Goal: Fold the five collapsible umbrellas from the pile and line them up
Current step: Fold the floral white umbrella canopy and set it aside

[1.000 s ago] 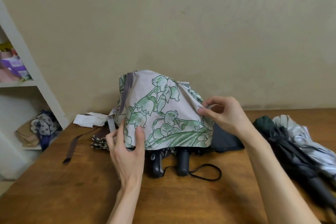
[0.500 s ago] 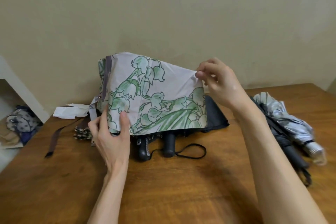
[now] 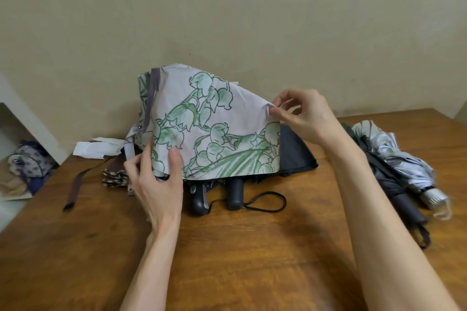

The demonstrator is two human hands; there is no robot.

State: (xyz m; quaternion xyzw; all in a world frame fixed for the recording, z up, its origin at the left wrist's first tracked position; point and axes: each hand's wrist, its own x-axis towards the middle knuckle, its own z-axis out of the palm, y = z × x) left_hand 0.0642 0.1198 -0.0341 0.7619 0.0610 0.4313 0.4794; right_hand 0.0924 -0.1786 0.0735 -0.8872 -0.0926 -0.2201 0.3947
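Wooden tabletop (image 3: 227, 260) against a beige wall, head view. Floral umbrella (image 3: 214, 129) is held raised over the dark umbrellas (image 3: 295, 154) of the pile, its cloth spanning left to right between both hands. Left grip (image 3: 156, 184) pinches the lower near hem; right grip (image 3: 305, 116) pinches the upper edge, higher and farther away. The next fold probably carries right toward left.

Floral umbrella (image 3: 214, 134): thin cloth, matt, lightly creased.
Silver umbrella (image 3: 394, 156): cloth with metallic sheen, crumpled.
Black handle (image 3: 235, 194): smooth plastic, dull gloss.
Table (image 3: 252, 260): wood, smooth, softly glossy.
Wall (image 3: 227, 7): matt paint, faintly uneven.
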